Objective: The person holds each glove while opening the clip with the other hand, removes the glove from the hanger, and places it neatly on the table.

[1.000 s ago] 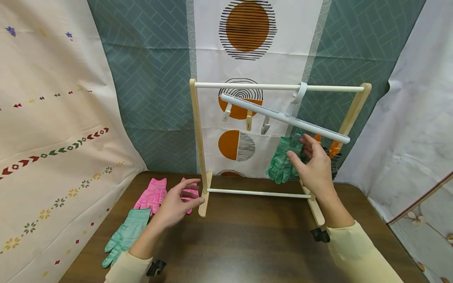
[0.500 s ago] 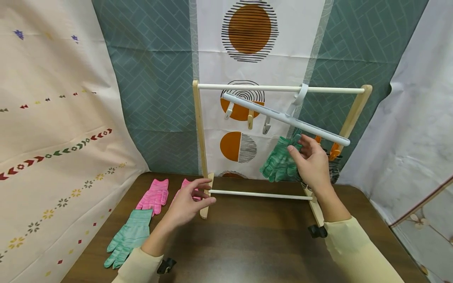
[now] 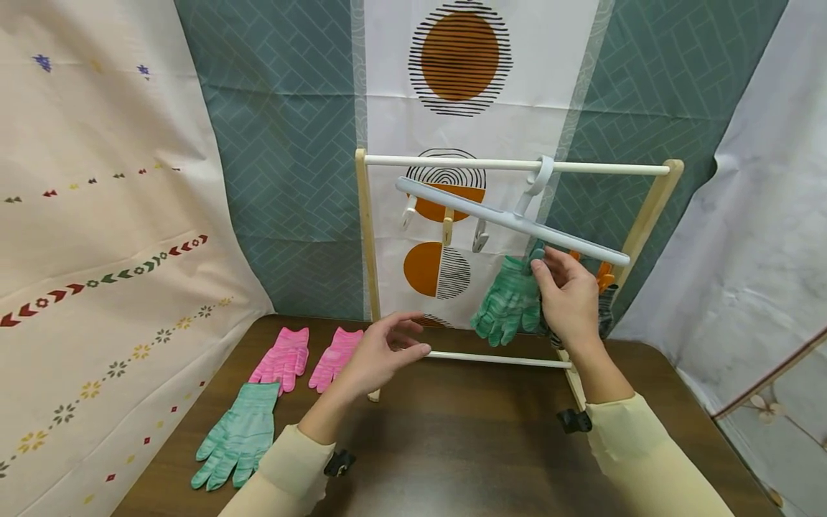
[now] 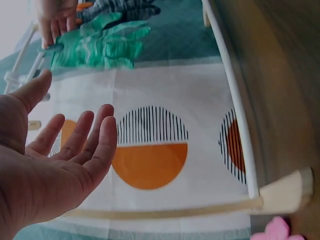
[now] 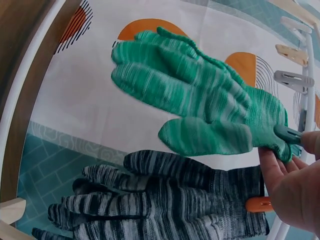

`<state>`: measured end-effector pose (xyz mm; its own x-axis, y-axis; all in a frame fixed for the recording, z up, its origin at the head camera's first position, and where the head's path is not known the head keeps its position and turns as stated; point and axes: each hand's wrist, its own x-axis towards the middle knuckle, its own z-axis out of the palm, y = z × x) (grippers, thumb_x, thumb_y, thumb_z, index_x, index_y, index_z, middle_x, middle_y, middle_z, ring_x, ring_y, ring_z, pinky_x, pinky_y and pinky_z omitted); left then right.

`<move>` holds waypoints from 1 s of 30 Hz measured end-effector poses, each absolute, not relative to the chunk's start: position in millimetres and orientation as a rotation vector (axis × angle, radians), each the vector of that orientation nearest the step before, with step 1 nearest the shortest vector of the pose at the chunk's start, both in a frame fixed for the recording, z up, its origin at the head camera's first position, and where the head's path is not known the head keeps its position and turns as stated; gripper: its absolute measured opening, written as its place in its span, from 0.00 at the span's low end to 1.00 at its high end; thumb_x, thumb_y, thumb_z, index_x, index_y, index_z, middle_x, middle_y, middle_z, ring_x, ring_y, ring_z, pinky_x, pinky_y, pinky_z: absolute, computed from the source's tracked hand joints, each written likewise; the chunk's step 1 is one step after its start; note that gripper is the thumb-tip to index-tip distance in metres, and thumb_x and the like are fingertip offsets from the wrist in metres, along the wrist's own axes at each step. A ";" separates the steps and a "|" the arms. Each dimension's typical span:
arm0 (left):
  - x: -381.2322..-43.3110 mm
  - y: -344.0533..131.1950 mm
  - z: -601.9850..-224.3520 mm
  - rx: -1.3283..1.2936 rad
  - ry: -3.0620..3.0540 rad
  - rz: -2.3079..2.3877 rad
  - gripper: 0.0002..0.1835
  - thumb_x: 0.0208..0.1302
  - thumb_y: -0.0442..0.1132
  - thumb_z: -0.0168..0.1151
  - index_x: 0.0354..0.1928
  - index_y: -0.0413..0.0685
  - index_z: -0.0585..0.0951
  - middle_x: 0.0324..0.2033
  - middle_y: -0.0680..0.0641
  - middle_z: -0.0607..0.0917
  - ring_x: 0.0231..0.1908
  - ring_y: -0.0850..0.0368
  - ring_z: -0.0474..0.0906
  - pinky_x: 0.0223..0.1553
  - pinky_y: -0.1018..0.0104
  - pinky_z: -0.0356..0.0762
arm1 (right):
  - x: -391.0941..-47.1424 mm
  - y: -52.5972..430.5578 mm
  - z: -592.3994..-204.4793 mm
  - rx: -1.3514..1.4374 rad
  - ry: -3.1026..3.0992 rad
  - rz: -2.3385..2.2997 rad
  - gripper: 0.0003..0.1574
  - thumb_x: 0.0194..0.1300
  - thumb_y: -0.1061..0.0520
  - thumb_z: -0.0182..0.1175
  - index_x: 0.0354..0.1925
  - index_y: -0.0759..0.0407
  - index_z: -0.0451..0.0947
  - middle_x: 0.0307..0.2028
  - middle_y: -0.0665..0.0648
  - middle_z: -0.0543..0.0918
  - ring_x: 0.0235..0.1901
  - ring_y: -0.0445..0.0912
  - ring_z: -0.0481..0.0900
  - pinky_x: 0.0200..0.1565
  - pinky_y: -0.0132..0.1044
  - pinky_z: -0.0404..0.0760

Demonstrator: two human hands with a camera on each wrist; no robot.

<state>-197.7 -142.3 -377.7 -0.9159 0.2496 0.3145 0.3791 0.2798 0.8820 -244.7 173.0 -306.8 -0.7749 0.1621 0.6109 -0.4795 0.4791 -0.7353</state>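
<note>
My right hand (image 3: 571,298) pinches a dark teal clothespin (image 5: 288,134) at the cuff of a green glove (image 5: 200,90), its thumb on the pin and its fingers beneath the cuff. The glove hangs fingers down under a pale hanger (image 3: 478,210), which slopes down to the right. A black-and-grey striped glove (image 5: 165,200) hangs just right of it, held by an orange clothespin (image 5: 259,204). Holding nothing, my left hand (image 3: 381,352) hovers before the rack's lower left, fingers loosely bent. White, beige and grey clothespins (image 3: 480,235) dangle from the hanger's left half.
The hanger's hook loops over the top bar (image 3: 446,163) of a wood-and-white rack. On the brown table (image 3: 452,438), two pink gloves (image 3: 284,357) and one green glove (image 3: 239,431) lie at the left. Patterned cloths hang behind and at the sides.
My left hand has moved right, from over the pink gloves to before the rack. The right hand stays at the clothespin; the green glove has swung and the hanger has shifted slightly left.
</note>
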 end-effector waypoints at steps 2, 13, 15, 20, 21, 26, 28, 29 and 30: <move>-204.2 -132.8 -374.4 -0.631 -2.415 -1.726 0.30 0.68 0.40 0.76 0.71 0.50 0.78 0.55 0.46 0.85 0.49 0.50 0.87 0.46 0.58 0.85 | -244.5 172.7 -306.9 0.262 -2.091 1.317 0.30 0.80 0.46 0.61 0.69 0.63 0.78 0.54 0.62 0.88 0.44 0.34 0.82 0.42 0.24 0.78; -236.0 -88.0 -350.7 -0.741 -2.330 -1.788 0.30 0.71 0.41 0.73 0.73 0.55 0.76 0.58 0.45 0.84 0.53 0.46 0.86 0.51 0.55 0.86 | -239.8 169.0 -304.0 0.275 -2.090 1.308 0.29 0.80 0.47 0.62 0.68 0.63 0.79 0.53 0.62 0.88 0.43 0.33 0.82 0.43 0.23 0.78; -241.5 -81.7 -346.8 -0.755 -2.320 -1.791 0.30 0.71 0.41 0.73 0.73 0.55 0.76 0.59 0.45 0.83 0.53 0.46 0.86 0.50 0.56 0.86 | -239.3 168.6 -303.4 0.273 -2.093 1.310 0.29 0.80 0.47 0.62 0.68 0.63 0.79 0.53 0.62 0.88 0.43 0.34 0.82 0.43 0.23 0.78; -255.4 -64.3 -337.3 -0.792 -2.312 -1.786 0.31 0.72 0.42 0.73 0.74 0.54 0.75 0.62 0.46 0.82 0.56 0.48 0.84 0.52 0.58 0.86 | -238.8 168.1 -302.9 0.265 -2.097 1.315 0.29 0.79 0.47 0.63 0.68 0.63 0.79 0.53 0.62 0.88 0.44 0.36 0.83 0.42 0.23 0.79; -258.3 -61.0 -336.0 -0.797 -2.317 -1.780 0.31 0.72 0.43 0.72 0.74 0.54 0.75 0.62 0.46 0.82 0.56 0.48 0.84 0.53 0.58 0.85 | -238.7 167.8 -303.0 0.266 -2.097 1.313 0.29 0.79 0.47 0.63 0.68 0.63 0.79 0.53 0.62 0.88 0.44 0.36 0.83 0.42 0.23 0.79; -270.7 -45.8 -331.7 -0.817 -2.345 -1.756 0.31 0.73 0.45 0.71 0.75 0.51 0.75 0.64 0.44 0.82 0.58 0.48 0.83 0.56 0.56 0.83 | -238.4 166.0 -302.6 0.279 -2.091 1.303 0.29 0.79 0.47 0.63 0.67 0.64 0.80 0.50 0.62 0.89 0.42 0.35 0.83 0.40 0.24 0.78; -273.5 -40.1 -330.6 -0.817 -2.368 -1.730 0.31 0.74 0.45 0.70 0.74 0.49 0.75 0.65 0.44 0.82 0.59 0.47 0.82 0.58 0.55 0.83 | -238.3 165.9 -302.0 0.281 -2.091 1.298 0.28 0.79 0.47 0.63 0.66 0.64 0.80 0.50 0.62 0.89 0.41 0.36 0.83 0.40 0.25 0.78; -274.1 -37.5 -330.2 -0.813 -2.382 -1.715 0.30 0.74 0.46 0.70 0.74 0.48 0.76 0.65 0.44 0.82 0.60 0.47 0.82 0.59 0.55 0.82 | -238.1 166.1 -301.8 0.280 -2.092 1.297 0.28 0.79 0.47 0.63 0.67 0.64 0.80 0.50 0.62 0.89 0.41 0.37 0.83 0.40 0.25 0.78; -274.2 -35.0 -329.9 -0.810 -2.396 -1.699 0.29 0.75 0.46 0.69 0.73 0.47 0.77 0.64 0.44 0.82 0.61 0.47 0.82 0.59 0.54 0.82 | -237.9 166.3 -301.6 0.280 -2.095 1.296 0.29 0.79 0.47 0.63 0.67 0.64 0.80 0.50 0.62 0.89 0.42 0.37 0.83 0.41 0.25 0.78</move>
<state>-274.2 -35.0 -329.9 -0.8544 0.3647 0.3701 0.4699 0.2382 0.8500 -237.9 166.3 -301.6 -0.7656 0.1507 0.6254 -0.4925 0.4881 -0.7205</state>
